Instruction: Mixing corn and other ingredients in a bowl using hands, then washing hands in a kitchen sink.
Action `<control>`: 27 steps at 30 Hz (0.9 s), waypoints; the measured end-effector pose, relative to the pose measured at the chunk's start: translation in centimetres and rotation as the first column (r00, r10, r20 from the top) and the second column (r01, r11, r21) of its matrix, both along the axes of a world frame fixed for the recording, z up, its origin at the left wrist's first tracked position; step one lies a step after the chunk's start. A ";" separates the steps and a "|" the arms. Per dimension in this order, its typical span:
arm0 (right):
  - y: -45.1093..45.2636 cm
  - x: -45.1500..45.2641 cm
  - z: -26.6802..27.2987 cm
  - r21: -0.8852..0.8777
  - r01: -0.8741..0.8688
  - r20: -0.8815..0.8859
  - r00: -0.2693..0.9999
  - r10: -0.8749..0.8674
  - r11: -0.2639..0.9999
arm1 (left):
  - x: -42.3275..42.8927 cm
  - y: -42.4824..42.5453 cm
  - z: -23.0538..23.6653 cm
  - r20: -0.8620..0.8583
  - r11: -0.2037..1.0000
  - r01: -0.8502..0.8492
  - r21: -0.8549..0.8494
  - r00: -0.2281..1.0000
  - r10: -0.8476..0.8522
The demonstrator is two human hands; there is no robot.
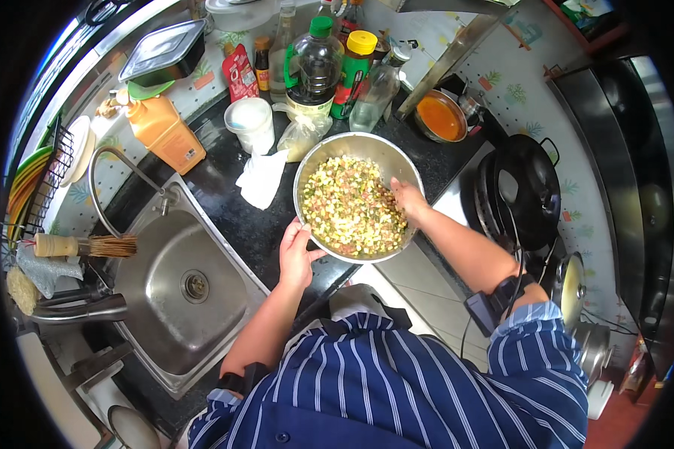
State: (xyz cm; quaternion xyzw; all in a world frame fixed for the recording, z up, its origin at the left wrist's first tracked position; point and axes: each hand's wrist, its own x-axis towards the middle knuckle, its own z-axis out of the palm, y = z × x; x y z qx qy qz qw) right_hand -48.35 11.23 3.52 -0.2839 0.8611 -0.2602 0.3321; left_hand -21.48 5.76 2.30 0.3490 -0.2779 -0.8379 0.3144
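A stainless steel mixing bowl [393, 150] sits at the counter's front edge, tipped slightly. Inside it lies a chopped mixture [348, 207] of yellow corn kernels, bits of green and pinkish minced filling, with a darker brown patch at its right side. My left hand [299, 252] grips the bowl's near left rim, thumb on top. Over the right rim reaches my right hand [409, 202], its fingertips dug into the mixture by the brown patch. Those fingers are mostly hidden, so whether they close on any mixture is unclear.
Left of the bowl is a steel sink [168, 337] with a curved faucet [98, 168]. Behind stand a white tub [250, 123], a tied plastic bag [304, 134] and several bottles. White tissue [262, 178] lies close by. At right are a pan of orange liquid [441, 116] and a black wok [528, 191].
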 end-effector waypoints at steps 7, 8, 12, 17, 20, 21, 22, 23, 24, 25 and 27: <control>0.7 4.3 -4.9 -0.135 0.813 0.772 0.444 -0.454 0.566 | -0.2 -0.2 1.5 -0.020 0.996 0.083 0.039 0.996 -0.082; 0.4 6.3 -4.9 -0.311 0.711 0.600 0.662 -0.450 0.631 | 0.0 -0.4 1.3 -0.015 0.997 0.070 0.039 0.997 -0.069; -1.6 12.6 -1.5 -0.339 -0.153 -0.360 0.933 0.022 0.928 | 0.8 -1.0 1.3 0.008 0.990 0.142 0.000 0.990 -0.142; -2.5 13.4 1.0 0.180 -0.471 -0.489 0.719 0.494 0.864 | 0.9 -1.1 0.8 -0.008 0.988 0.154 -0.017 0.988 -0.154; -2.9 10.5 1.9 0.339 -0.548 -0.360 0.676 0.643 0.765 | 0.5 -0.8 0.5 -0.011 0.991 0.132 -0.002 0.991 -0.132; -2.8 8.8 2.5 0.265 -0.607 -0.239 0.711 0.661 0.749 | 0.5 -0.8 0.2 0.014 0.993 0.118 0.005 0.993 -0.118; -2.7 7.3 2.7 0.183 -0.664 -0.103 0.721 0.685 0.725 | 0.8 -0.9 0.2 0.021 0.993 0.121 0.012 0.992 -0.121; -2.3 5.9 3.0 0.096 -0.707 0.034 0.706 0.708 0.701 | 1.1 -1.1 0.4 0.021 0.994 0.104 0.015 0.994 -0.104; -1.8 4.5 3.4 -0.038 -0.546 0.152 0.825 0.545 0.837 | 1.1 -1.2 0.9 0.032 0.992 0.128 -0.005 0.991 -0.128; -1.2 3.5 3.7 -0.141 -0.333 0.292 0.886 0.360 0.932 | 1.3 -1.3 1.1 0.044 0.987 0.157 -0.026 0.987 -0.156; -1.6 1.6 3.0 -0.287 -0.072 0.151 0.981 0.119 0.955 | 1.4 -1.4 0.7 0.035 0.986 0.164 -0.032 0.986 -0.162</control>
